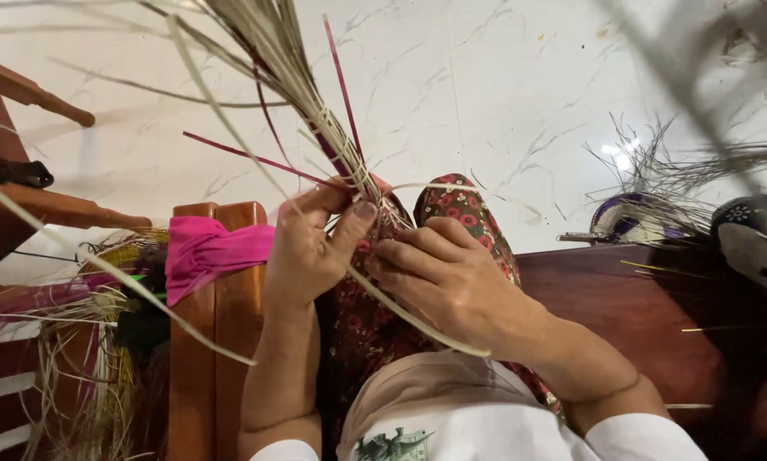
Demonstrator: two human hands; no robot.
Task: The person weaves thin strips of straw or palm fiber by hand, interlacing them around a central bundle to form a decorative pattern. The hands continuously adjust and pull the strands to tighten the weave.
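A seated person's left hand (308,248) pinches a bundle of pale straw strands (294,64) at its bound base, above the lap, thumb and fingers clenched on it. The right hand (439,277) grips 1 loose strip (417,323) — it could slip free and loosen the weave, or the dry maroon strands (255,160) might snap.

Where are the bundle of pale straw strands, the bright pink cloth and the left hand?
bundle of pale straw strands (288,60), head view, on its gathered stalks.
bright pink cloth (206,252), head view, on its folded middle.
left hand (308,252), head view, on its back.
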